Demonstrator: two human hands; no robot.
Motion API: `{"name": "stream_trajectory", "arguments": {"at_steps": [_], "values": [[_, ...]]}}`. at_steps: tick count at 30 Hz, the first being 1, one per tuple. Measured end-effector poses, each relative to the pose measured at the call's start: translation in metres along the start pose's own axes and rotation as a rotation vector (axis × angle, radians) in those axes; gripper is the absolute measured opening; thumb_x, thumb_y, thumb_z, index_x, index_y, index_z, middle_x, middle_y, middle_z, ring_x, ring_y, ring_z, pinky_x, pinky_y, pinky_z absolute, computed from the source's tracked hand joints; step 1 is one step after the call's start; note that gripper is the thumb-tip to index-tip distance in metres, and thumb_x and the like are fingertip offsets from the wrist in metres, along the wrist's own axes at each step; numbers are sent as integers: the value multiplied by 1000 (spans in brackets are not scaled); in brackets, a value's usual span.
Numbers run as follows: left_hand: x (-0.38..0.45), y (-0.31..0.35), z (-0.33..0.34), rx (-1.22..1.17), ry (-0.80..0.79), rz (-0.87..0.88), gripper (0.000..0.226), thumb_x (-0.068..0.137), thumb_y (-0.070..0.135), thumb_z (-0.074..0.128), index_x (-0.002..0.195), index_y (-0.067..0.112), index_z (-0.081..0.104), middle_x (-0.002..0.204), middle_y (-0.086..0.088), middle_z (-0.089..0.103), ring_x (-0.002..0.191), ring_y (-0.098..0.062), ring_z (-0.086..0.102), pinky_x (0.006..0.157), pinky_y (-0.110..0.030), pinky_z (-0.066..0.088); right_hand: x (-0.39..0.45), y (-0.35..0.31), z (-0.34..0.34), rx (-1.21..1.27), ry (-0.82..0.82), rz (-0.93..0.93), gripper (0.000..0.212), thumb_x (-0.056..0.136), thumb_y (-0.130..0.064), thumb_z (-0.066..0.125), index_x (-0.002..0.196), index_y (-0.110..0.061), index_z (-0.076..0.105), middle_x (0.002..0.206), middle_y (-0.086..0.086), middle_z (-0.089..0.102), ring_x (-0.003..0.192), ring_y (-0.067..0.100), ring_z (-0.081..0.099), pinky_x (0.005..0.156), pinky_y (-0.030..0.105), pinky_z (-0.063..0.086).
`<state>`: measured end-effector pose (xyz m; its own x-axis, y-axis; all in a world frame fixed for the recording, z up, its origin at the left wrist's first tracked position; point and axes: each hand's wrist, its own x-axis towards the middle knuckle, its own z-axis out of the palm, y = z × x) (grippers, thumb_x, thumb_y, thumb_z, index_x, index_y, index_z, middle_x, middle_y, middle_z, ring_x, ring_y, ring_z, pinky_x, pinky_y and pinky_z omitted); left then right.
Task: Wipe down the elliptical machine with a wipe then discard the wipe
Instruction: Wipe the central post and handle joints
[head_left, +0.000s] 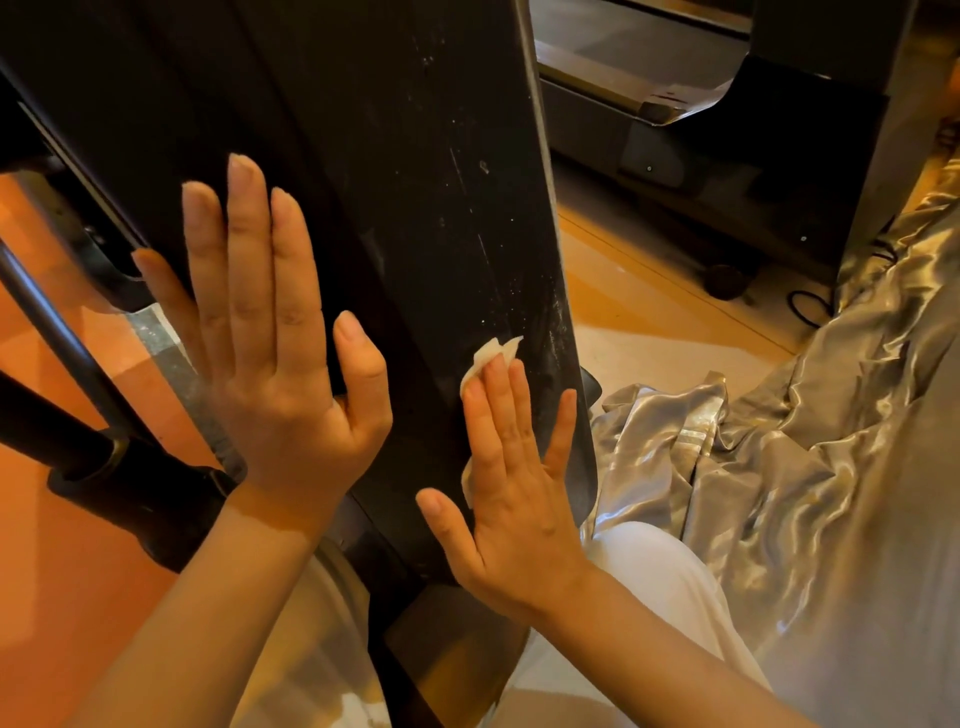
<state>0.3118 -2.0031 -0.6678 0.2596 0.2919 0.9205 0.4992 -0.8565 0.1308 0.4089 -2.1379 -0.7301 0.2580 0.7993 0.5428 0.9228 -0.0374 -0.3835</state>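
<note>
Under me the glossy orange-tan floor carries the black elliptical machine, a crumpled silvery satin cloth beside it, and a black cable.

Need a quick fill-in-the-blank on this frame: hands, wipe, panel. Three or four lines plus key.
1. The wipe sits under the ____ hand.
2. The left hand lies flat on the panel with its fingers ____.
3. The panel's colour is ____.
4. White specks show on the panel ____ the wipe.

Missing words: right; open; black; above
</note>
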Motion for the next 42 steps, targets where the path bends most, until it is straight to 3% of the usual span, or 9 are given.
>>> {"name": "stream_trajectory", "arguments": {"at_steps": [2, 4, 6, 11, 15, 21, 27, 33, 42], "values": [[-6, 3, 1, 37, 2, -4, 48, 102, 14, 37, 142, -11, 34, 145, -34, 35, 144, -31, 17, 117, -66, 13, 9, -6, -2, 12, 13, 10, 70, 101, -52, 20, 156, -15, -4, 163, 1, -8, 151, 24, 0, 118, 50, -13], [-11, 5, 0, 54, -6, -3, 49, 102, 16, 37, 144, -8, 32, 147, -29, 33, 147, -24, 10, 120, -53, 6, 4, -7, -1, 1, 5, 19, 70, 101, -52, 20, 156, -15, -4, 163, 0, -9, 151, 23, 0, 119, 50, -13], [-17, 10, -1, 55, -33, -7, 50, 102, 16, 38, 146, -6, 30, 150, -27, 31, 149, -23, 8, 121, -50, 3, -15, 1, 4, -24, -24, 39, 69, 102, -52, 21, 156, -17, -5, 164, 0, -8, 151, 22, 1, 119, 50, -11], [-48, 25, 4, 65, -109, 15, 56, 103, 18, 35, 153, 1, 15, 165, -2, 4, 152, -21, 3, 122, -48, 2, -50, 18, 11, -47, -74, 110, 68, 102, -51, 21, 156, -20, -5, 165, -1, -5, 151, 19, 2, 117, 53, -8], [-62, 35, 7, 75, -126, 1, 58, 104, 21, 31, 156, 8, 7, 165, 1, -1, 152, -21, 1, 122, -46, 2, -23, 12, 5, 56, -22, 94, 66, 103, -50, 20, 156, -20, -5, 164, -1, -6, 151, 21, 0, 117, 53, -14], [-69, 36, 8, 66, -130, 12, 57, 106, 22, 28, 157, 12, 5, 166, 3, -2, 152, -19, 0, 123, -44, 1, -8, 17, 2, 208, 17, 77, 69, 95, -27, 36, 156, -22, 5, 165, -2, 3, 151, 21, 5, 117, 54, -15], [-70, 36, 8, 64, -130, 6, 57, 106, 21, 29, 157, 13, 6, 166, 3, -1, 152, -19, 0, 123, -44, 1, -43, 39, 10, 175, -26, 207, 56, 104, -46, 13, 155, -33, -8, 164, -10, -3, 151, 17, 1, 111, 63, -3], [-72, 36, 11, 77, -115, 1, 57, 105, 21, 29, 158, 13, 6, 166, 3, 0, 152, -19, 2, 123, -44, 2, 2, 38, 3, 144, 28, 170, 60, 103, -47, 14, 156, -23, -2, 163, -11, -11, 151, 19, -3, 119, 51, -12], [-76, 32, 18, 145, -52, 28, 57, 103, 19, 30, 157, 10, 13, 166, -1, 7, 152, -22, 8, 123, -46, 6, -27, 53, 15, 162, 23, 170, 62, 104, -48, 17, 156, -23, -4, 164, -4, -7, 151, 22, 1, 122, 39, -3]]}}
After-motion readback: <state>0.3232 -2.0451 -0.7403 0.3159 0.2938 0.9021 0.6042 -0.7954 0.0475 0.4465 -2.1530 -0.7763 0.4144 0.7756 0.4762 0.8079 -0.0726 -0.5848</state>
